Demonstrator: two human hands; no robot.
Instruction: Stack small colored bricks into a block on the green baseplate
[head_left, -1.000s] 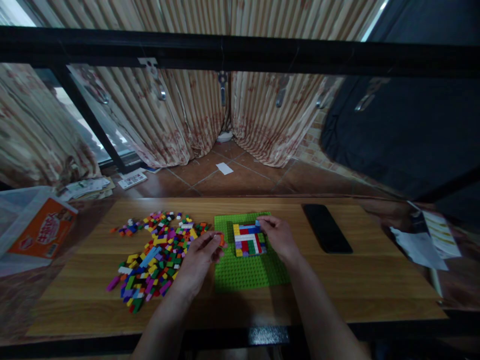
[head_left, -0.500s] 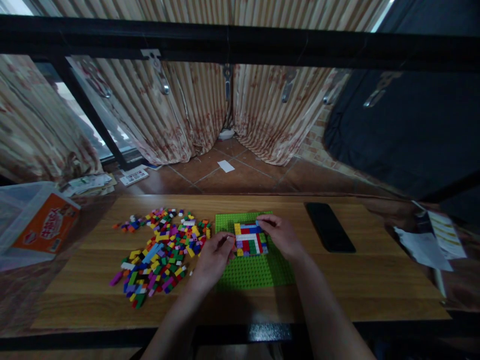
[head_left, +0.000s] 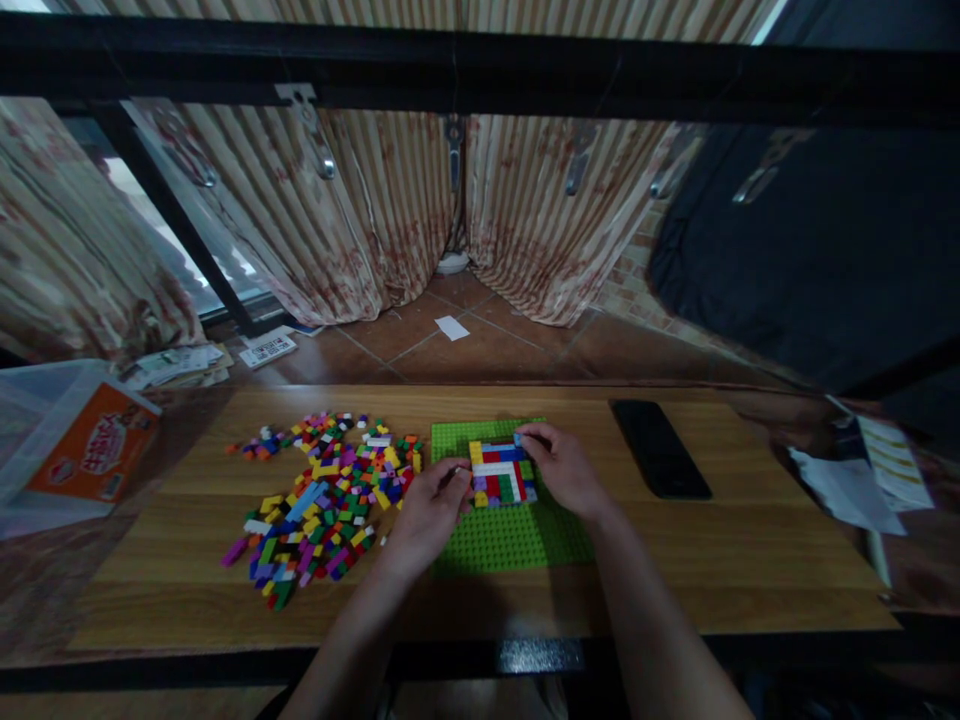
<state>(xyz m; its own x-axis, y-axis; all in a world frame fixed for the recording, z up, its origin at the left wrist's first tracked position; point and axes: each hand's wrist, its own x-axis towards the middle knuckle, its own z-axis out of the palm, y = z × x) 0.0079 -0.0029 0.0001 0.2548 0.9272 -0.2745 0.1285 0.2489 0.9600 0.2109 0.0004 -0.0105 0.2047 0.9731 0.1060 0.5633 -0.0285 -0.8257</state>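
Observation:
A green studded baseplate [head_left: 495, 545] lies on the wooden table, bearing a flat rectangle of toy building bricks [head_left: 496, 470] in white, red, blue, yellow and green. My right hand [head_left: 564, 468] is at the rectangle's far right corner, thumb and finger closed on a small blue brick [head_left: 518, 439]. By the rectangle's left edge, my left hand [head_left: 433, 508] has its fingers pinched together. Something small and pale shows at those fingertips, too small to name. Left of the baseplate spreads a loose pile of mixed-colour bricks [head_left: 322, 500].
A black phone [head_left: 660, 449] rests on the table [head_left: 739, 540] to the right. Beyond the left end stands a clear plastic box [head_left: 45, 400] with an orange label. Papers [head_left: 847, 490] lie off the right end, and curtains [head_left: 390, 210] hang behind a dark rail.
The view has tilted slightly. Both hands keep nearly the same places at the brick rectangle, with the right fingertips still at its far right corner.

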